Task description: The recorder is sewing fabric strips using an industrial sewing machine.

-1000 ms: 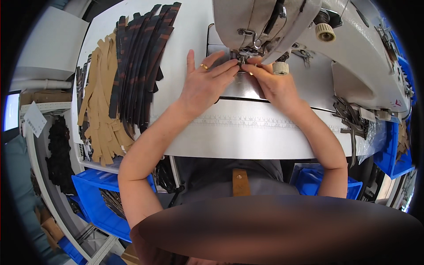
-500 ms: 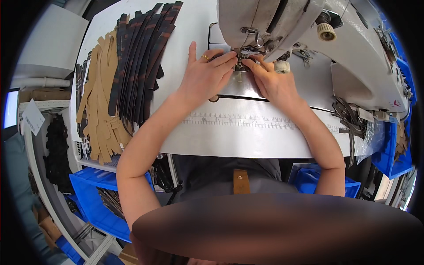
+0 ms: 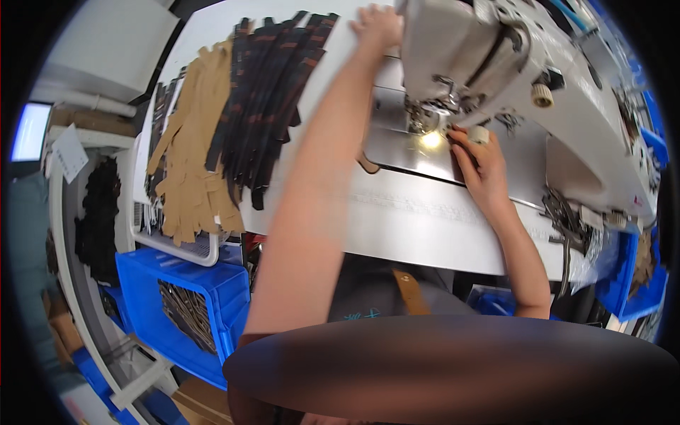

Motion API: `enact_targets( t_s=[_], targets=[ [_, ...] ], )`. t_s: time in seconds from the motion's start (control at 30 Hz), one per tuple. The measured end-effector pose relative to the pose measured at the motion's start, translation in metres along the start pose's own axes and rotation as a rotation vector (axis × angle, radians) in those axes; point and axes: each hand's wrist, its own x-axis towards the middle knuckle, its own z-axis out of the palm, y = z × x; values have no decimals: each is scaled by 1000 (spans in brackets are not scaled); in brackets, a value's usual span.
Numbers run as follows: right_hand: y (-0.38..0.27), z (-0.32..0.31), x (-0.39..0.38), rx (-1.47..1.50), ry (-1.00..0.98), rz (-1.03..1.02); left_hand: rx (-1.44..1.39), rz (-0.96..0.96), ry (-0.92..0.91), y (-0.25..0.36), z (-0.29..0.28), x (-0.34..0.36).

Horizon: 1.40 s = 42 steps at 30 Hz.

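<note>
My left hand (image 3: 379,27) is stretched to the far side of the table, left of the head of a white sewing machine (image 3: 443,53). Its fingers look spread, a little blurred, with nothing visible in them. Beside the lit needle area (image 3: 428,127), my right hand (image 3: 485,166) rests over the metal bed plate (image 3: 425,152). Its fingers are bent and drawn together near the presser foot; whatever they hold, if anything, is too small to make out.
Left on the white table (image 3: 382,227) lie dark striped strips (image 3: 265,106) and tan strips (image 3: 188,156). Blue bins stand below left (image 3: 134,283) and at right (image 3: 623,283). Dark zipper-like pieces (image 3: 567,219) lie by the machine's right end.
My left hand has left the needle area and reached to the far side of the table. My right hand stays near the needle. The view has shifted, and the needle light now shows.
</note>
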Motion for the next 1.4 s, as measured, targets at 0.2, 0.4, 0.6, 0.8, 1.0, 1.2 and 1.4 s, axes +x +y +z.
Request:
enact_targets(
  t_s=[0.2, 0.4, 0.6, 0.8, 1.0, 1.2, 1.4],
  targets=[
    [13, -1, -6, -18, -28, 53, -95, -178, 214, 38, 36, 4],
    [-40, 10, -13, 9, -94, -175, -1325, -572, 481, 116, -174, -65],
    [-101, 60, 14, 166, -94, -279, -1218, -1111, -144, 233, -267, -247],
    [-87, 61, 6, -340, -177, -410, -434, -487, -1251, 207, -367, -221],
    [-80, 44, -9, -341, -167, -351, 417, -365, -255, 39, -383, -119],
    [-72, 35, -20, -220, -138, -296, 613, -597, -430, -30, -366, -66],
    [-71, 32, -20, -123, -158, -284, 111, -825, -266, -29, -370, -79]
  ],
)
